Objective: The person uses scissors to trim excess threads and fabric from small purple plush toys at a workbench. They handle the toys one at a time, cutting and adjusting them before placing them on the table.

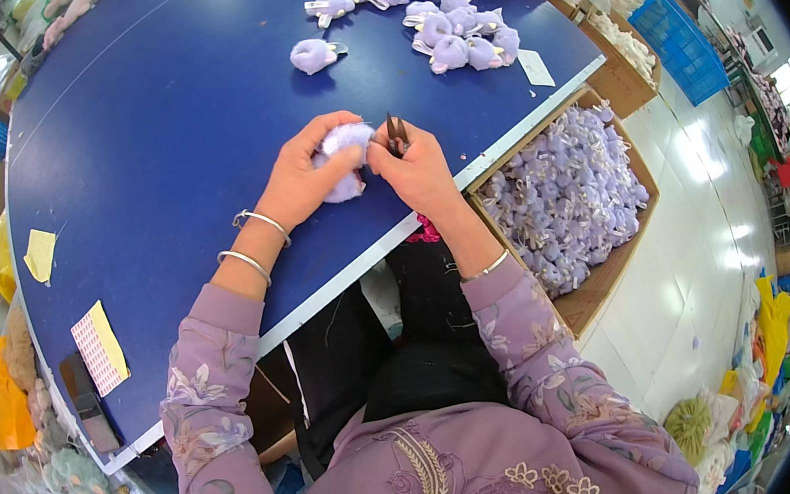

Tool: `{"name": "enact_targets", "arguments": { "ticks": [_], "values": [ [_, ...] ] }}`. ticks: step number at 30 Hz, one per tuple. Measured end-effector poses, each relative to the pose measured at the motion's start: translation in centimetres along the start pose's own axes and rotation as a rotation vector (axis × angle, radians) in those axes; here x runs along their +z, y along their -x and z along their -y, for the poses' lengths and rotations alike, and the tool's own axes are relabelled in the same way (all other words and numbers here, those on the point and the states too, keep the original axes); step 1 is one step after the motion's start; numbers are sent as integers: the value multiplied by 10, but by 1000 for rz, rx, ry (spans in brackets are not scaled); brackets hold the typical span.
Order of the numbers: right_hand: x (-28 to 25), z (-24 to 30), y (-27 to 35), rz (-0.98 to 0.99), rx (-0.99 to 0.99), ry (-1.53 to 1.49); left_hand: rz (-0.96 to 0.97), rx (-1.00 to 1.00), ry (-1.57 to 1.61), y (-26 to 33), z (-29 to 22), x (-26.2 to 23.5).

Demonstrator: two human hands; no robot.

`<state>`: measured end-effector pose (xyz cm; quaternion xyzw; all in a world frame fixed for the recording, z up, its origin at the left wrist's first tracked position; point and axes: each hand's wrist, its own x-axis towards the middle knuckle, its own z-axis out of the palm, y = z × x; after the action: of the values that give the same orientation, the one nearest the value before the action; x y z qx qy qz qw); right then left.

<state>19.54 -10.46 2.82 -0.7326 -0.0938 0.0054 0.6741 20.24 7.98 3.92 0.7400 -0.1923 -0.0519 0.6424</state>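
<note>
Two hands: your left hand (304, 174) cups a lilac plush toy (344, 161); your right hand (416, 168) grips small snips (396, 132) at it.
Toy's place: above the blue counter (156, 129), near its edge.
Box: cardboard box (609, 262) right of you, full of lilac plush toys (565, 198).
Pile: loose toys (456, 36) further up the counter.
</note>
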Motion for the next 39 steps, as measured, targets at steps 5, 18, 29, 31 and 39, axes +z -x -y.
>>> {"name": "enact_targets", "arguments": {
  "ticks": [5, 18, 29, 31, 39],
  "values": [
    [2, 6, 3, -44, -3, -75, -22, -117, 220, -2, -2, -2],
    [6, 5, 2, -101, -51, 117, -66, -104, 17, 0, -9, 6],
    [8, 2, 1, -57, -127, 228, -159, -62, -115, -1, -2, -2],
    [7, 4, 2, -9, -116, 271, -28, -227, -35, 2, -9, -11],
    [-1, 5, -10, 188, -139, 335, -113, -202, -110, 8, -14, -2]
  ]
}}
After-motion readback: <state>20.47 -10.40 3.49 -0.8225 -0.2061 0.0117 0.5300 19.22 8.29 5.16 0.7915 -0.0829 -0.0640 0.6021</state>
